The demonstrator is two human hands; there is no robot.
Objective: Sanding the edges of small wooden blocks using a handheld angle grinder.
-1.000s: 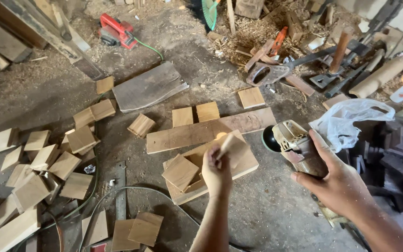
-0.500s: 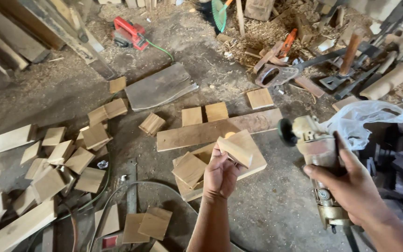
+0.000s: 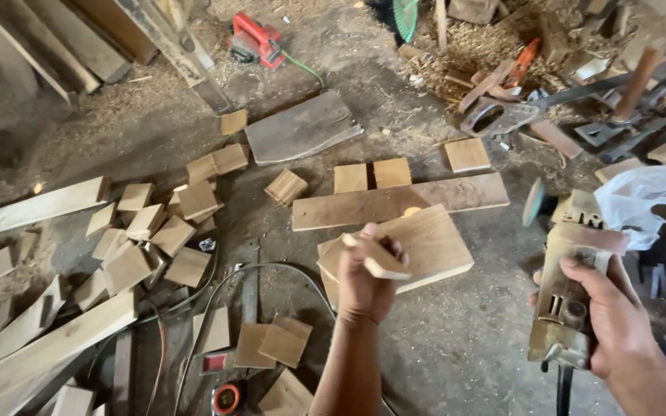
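Two hands are busy above the workshop floor. The left hand (image 3: pixel 364 281) pinches a small wood block (image 3: pixel 375 258), held over the wide board (image 3: pixel 433 243), its long axis running from upper left to lower right. The right hand (image 3: pixel 618 323) is closed around a grinder (image 3: pixel 568 289), whose disc (image 3: pixel 535 202) points away, toward the long plank (image 3: pixel 398 202).

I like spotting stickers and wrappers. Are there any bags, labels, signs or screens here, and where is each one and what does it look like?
Plastic bag: far right, behind the grinder in the right hand; crumpled, thin, whitish and see-through.
Label on the tape measure: bottom edge, on the floor; round, red-orange, on a dark case.
No signs or screens show.
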